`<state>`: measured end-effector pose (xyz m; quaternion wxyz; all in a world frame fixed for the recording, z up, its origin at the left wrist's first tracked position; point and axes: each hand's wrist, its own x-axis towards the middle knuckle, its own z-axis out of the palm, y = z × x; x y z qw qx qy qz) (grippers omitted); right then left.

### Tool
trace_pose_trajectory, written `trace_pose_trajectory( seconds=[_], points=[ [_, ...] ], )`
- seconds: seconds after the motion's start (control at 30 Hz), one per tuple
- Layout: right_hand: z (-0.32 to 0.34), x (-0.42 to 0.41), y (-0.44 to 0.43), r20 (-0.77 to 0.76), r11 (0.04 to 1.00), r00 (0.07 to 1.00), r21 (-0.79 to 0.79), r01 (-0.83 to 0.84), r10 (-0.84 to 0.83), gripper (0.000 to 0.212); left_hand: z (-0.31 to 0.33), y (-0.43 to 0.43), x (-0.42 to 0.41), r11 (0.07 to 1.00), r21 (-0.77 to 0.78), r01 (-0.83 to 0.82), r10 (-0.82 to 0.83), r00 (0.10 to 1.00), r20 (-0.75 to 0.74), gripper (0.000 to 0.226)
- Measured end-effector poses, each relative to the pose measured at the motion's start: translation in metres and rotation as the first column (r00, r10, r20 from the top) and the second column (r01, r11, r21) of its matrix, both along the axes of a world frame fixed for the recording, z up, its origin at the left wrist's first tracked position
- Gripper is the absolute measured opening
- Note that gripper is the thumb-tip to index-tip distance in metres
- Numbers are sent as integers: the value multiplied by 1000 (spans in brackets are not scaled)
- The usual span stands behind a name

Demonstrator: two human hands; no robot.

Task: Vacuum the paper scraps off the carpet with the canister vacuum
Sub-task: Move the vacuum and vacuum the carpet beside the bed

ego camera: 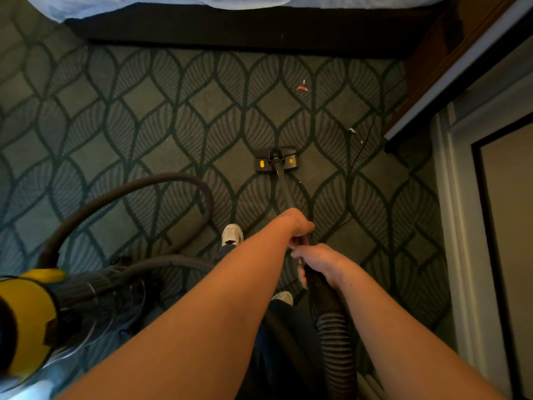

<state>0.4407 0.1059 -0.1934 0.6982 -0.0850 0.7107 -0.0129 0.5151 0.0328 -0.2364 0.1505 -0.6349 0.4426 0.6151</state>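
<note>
1. Your forearms fill the near view, and both hands are wrapped tight on the vacuum. The left hand [298,226] grips the wand [285,192] up front. The right hand [320,264] sits just behind it, curled round the handle where the ribbed hose [334,336] joins.
2. Down at 8 o'clock sits the yellow canister [31,313], beside your left leg. Its hose loops out across the carpet [144,125] towards 10 o'clock, well clear of the sweep.
3. Now the line that matters: the wand runs from your hands at 6 o'clock up to the floor head [276,159], leaning a touch towards 11. The head lies flat on the carpet with its wide side facing the bed [230,24] at 12.
4. The scraps are all beyond the head and off to its right. A red scrap [302,88] lies between 12 and 1 o'clock from the head, well apart from it. A white scrap [351,130] with a tinier fleck [361,142] lies out at 2 o'clock, near the wall.
5. My read: plenty left to do, with nothing under the head yet. The wand points slightly left while the paper lies right, so you'd need to swing the head round towards 1 o'clock. The left hand, being forward, looks best placed to steer.
6. Watch the thin dark line by the white scrap. It may be a cord; I can't tell.
</note>
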Motion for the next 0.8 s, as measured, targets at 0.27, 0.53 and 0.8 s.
trace_pose_trajectory(
  seconds=[0.27, 0.53, 0.8],
  points=[
    [11, -7, 21, -29, 999, 999, -10, -38, 37, 17, 16, 25, -8, 998, 8, -66, 66, 998, 14, 29],
    [26, -23, 9, -40, 996, 998, -79, -51, 48, 17, 38, 11, -19, 997, 2, -72, 72, 997, 7, 23],
    [40, -25, -8, -78, 988, 997, -157, -3, -10, 14, 60, -16, -24, 994, -71, -81, 80, 997, -12, 26]
  ],
)
